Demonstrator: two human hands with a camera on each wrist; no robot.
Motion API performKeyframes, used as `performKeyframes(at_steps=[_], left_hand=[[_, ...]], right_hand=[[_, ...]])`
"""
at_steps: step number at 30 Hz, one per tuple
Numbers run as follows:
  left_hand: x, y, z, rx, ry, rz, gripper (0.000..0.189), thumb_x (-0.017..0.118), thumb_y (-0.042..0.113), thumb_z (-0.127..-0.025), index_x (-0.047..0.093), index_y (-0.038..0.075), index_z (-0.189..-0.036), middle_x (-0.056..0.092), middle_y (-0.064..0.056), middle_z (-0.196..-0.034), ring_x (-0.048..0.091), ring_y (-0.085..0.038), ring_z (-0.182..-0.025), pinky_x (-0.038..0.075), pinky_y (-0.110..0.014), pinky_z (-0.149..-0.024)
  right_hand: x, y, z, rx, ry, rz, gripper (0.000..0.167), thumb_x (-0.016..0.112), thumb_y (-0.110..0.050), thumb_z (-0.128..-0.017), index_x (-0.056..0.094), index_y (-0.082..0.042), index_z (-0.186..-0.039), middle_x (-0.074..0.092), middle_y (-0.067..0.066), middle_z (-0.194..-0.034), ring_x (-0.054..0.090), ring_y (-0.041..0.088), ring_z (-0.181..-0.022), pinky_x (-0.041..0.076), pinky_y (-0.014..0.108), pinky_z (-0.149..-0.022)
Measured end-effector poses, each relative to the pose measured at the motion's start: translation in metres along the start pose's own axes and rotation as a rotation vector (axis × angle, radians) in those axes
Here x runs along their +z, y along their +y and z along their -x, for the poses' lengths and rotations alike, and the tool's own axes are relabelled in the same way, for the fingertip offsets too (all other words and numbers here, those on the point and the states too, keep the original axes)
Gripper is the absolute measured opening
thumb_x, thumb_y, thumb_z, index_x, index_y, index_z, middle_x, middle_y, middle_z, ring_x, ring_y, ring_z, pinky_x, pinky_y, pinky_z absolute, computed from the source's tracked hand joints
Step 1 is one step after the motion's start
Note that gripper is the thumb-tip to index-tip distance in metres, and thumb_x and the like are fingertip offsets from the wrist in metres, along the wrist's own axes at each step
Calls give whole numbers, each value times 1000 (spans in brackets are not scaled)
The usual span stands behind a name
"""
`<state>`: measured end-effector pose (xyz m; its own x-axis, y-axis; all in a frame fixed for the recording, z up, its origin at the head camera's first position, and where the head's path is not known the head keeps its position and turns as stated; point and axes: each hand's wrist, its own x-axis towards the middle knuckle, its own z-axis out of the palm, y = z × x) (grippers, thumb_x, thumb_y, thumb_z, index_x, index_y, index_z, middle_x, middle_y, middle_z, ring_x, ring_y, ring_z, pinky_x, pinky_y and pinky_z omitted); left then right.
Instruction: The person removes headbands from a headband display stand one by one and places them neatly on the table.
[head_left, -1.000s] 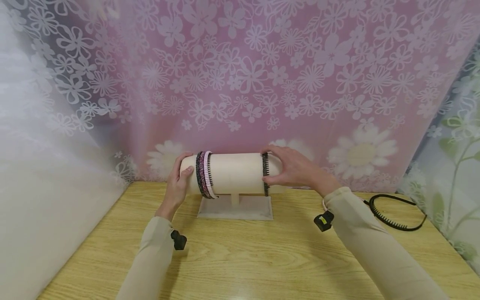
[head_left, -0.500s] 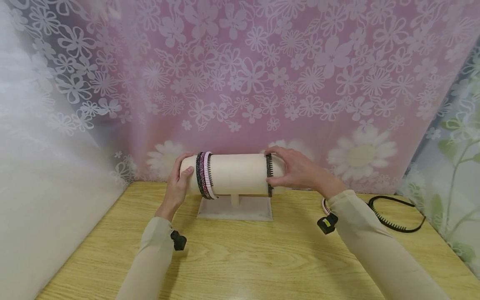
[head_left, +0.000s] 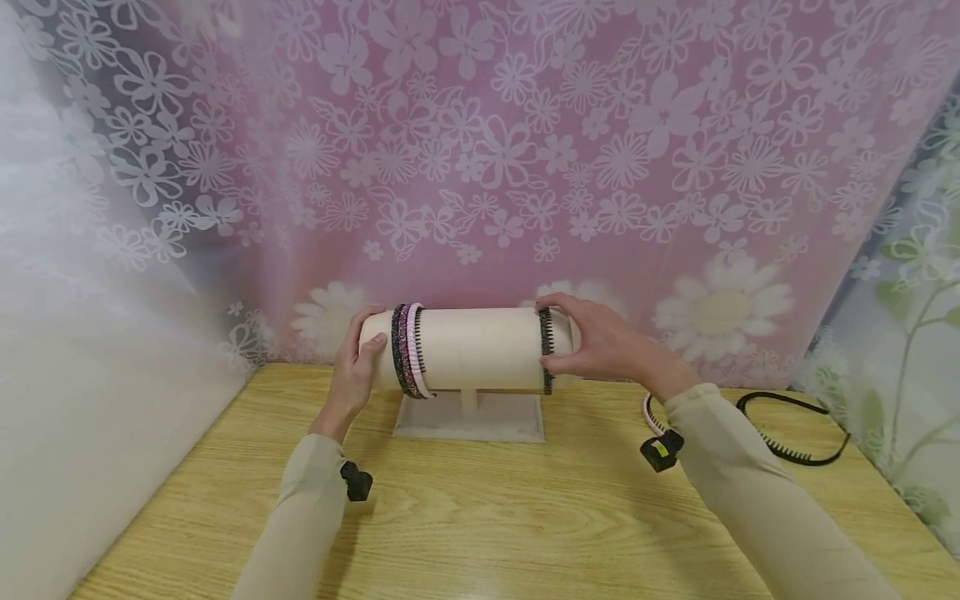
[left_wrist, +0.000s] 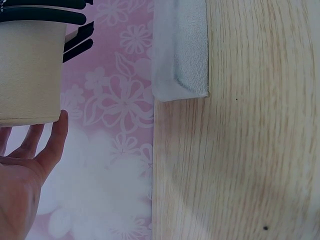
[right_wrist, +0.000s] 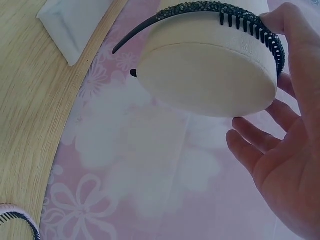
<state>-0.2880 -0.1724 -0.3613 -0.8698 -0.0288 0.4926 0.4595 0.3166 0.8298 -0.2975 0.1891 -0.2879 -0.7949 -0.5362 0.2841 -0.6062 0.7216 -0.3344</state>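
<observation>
A cream cylinder (head_left: 480, 350) lies sideways on a post over a pale grey base (head_left: 502, 423). My left hand (head_left: 356, 367) grips its left end, thumb in front; in the left wrist view, fingers (left_wrist: 52, 142) reach the cylinder's edge. Beside that hand sit a dark glittery headband (head_left: 400, 350), a purple-pink glittery headband (head_left: 408, 354) and a pale pink headband (head_left: 417, 358) with dark teeth. Near the right end, my right hand (head_left: 603, 343) pinches a black glittery toothed headband (head_left: 547, 354). Its ends hang free around the cylinder in the right wrist view.
On the wooden table (head_left: 480, 517), a black toothed headband (head_left: 798, 456) lies at the right. A pink headband (head_left: 650, 412) is partly hidden behind my right wrist. Pink flowered cloth (head_left: 480, 167) hangs directly behind the table.
My right hand has slid the black glittery headband a little to the right along the cylinder. More of the pink headband on the table shows. The left hand has stayed in place.
</observation>
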Motion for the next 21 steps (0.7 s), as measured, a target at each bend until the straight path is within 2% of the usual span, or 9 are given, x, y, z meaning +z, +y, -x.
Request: performKeyframes(at_steps=[9,12,15,21], left_hand=[[0,0,0,-14,-5,36,46,49,20,-102,48,14,-148,49,-17,-150,58,-28,-98,54,-39,-71],[0,0,0,-14,-4,33,46,49,20,-102,48,14,-148,49,-17,-150,58,-28,-99,54,-39,-71],[0,0,0,-14,-3,33,47,49,20,-102,47,12,-149,49,-17,-151,58,-29,-98,54,-39,-71],[0,1,0,-15,-5,24,47,49,21,-102,47,14,-148,49,-18,-151,59,-28,-97,55,-39,-70]], right_hand=[[-1,4,4,16,-4,-17,73,81,-31,-81,48,-20,-145,56,14,-149,61,37,-122,51,56,-100],[-2,6,6,25,-6,-34,73,80,-29,-81,48,-21,-145,55,16,-150,60,40,-126,50,58,-100],[-1,7,8,32,-9,-48,73,80,-28,-81,47,-21,-146,54,16,-152,53,42,-136,47,60,-106],[1,9,8,38,-7,-64,72,79,-28,-82,46,-23,-146,53,12,-152,51,40,-138,44,61,-111]])
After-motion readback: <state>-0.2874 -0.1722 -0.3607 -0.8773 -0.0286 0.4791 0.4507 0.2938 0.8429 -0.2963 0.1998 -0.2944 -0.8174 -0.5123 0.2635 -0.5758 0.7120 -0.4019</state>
